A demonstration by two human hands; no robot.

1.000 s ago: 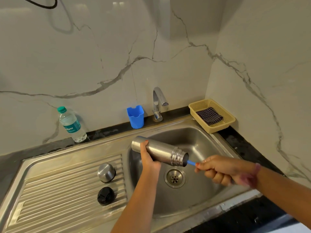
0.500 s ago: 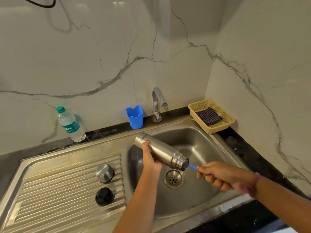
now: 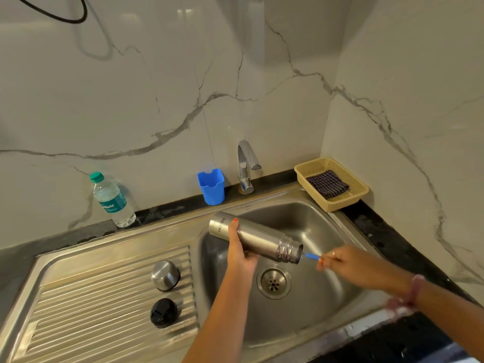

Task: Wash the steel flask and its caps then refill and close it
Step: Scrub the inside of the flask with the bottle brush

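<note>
Your left hand point(image 3: 239, 251) grasps the steel flask point(image 3: 255, 238), held sideways over the sink point(image 3: 327, 305). Your right hand point(image 3: 345, 265) pinches a blue brush handle point(image 3: 312, 255) at its open mouth. Both caps point(image 3: 165, 275) rest on the drainboard point(image 3: 91, 305).

We're at a home kitchen: steel sink point(image 3: 327, 224) with ribbed drainboard point(image 3: 104, 297), tap point(image 3: 246, 166), marble-look wall tiles point(image 3: 157, 100).
</note>
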